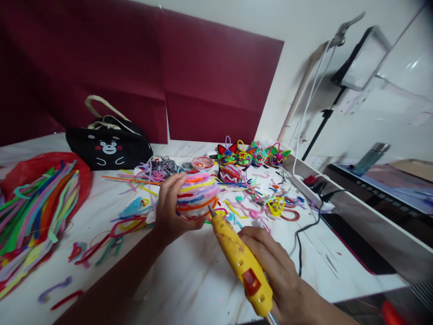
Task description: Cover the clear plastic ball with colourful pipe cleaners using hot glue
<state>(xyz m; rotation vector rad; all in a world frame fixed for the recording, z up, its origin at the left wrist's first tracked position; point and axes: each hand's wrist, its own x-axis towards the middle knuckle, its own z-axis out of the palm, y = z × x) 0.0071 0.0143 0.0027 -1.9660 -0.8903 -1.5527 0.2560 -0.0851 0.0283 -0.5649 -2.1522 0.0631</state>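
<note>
My left hand (169,205) is wrapped around a ball (199,193) banded with pink, yellow, red, blue and orange pipe cleaners; its lower part looks clear and bare. From its left side a long orange pipe cleaner (131,180) sticks out. My right hand (274,266) grips a yellow glue gun (237,257) with a red switch. The nozzle points up and left, at the ball's lower right, by the orange band; whether it touches I cannot tell. Behind the ball lies another striped ball (230,173).
Pipe cleaner bundles in a red bag (83,169) lie at the left. A black bag (110,144) stands behind. Several colourful cat-face ornaments (244,157) line the back. Pipe cleaner scraps litter the table. At the right are a black cable (297,246) and a phone stand (326,113).
</note>
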